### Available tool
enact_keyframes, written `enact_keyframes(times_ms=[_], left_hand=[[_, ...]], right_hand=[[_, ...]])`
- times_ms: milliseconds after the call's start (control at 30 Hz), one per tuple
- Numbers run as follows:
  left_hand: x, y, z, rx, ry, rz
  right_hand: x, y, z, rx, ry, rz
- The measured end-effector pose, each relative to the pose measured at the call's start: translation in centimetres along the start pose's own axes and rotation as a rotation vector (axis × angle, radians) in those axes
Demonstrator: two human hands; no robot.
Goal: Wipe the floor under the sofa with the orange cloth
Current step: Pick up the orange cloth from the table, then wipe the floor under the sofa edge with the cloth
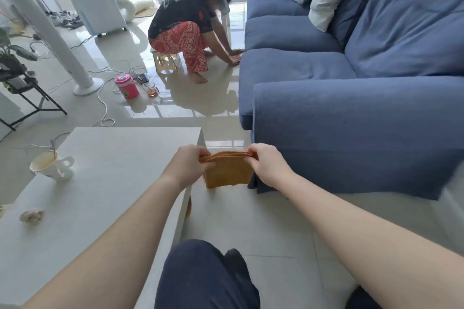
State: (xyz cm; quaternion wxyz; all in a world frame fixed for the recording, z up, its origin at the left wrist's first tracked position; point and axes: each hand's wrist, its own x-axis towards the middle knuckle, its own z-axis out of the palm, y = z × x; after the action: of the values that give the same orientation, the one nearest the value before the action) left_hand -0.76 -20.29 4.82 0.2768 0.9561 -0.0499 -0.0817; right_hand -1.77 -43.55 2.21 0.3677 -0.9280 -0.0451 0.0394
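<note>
A folded orange cloth [228, 172] hangs in the air above the pale tiled floor [251, 221]. My left hand [190, 162] pinches its top left corner and my right hand [266, 163] pinches its top right corner. The blue sofa [351, 113] stands to the right, its near armrest just beyond my right hand. The sofa's skirt reaches almost to the floor, so the floor underneath is hidden.
A white low table [100, 183] stands at my left with a tipped cup [50, 164] and a crumpled tissue [31, 216]. A person [190, 27] squats farther along the sofa, hands on the floor. A pink jug [126, 86], a glass, cables and a tower fan [82, 83] lie beyond.
</note>
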Motion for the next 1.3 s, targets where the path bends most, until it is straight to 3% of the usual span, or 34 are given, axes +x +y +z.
enact_keyframes(times_ms=[500,1067,1300], left_hand=[[-1.0,10.9,21.2,-0.034,-0.304,0.134],[1.4,8.1,43.3,-0.024,-0.709,0.034],[4.9,5.9,51.1,-0.010,-0.799,0.020]], right_hand=[[-11.5,19.9,-4.4,0.023,0.095,0.407],[-16.5,38.9,4.7,0.128,-0.075,0.766],[-15.3,46.6,8.4,0.133,-0.117,0.807]])
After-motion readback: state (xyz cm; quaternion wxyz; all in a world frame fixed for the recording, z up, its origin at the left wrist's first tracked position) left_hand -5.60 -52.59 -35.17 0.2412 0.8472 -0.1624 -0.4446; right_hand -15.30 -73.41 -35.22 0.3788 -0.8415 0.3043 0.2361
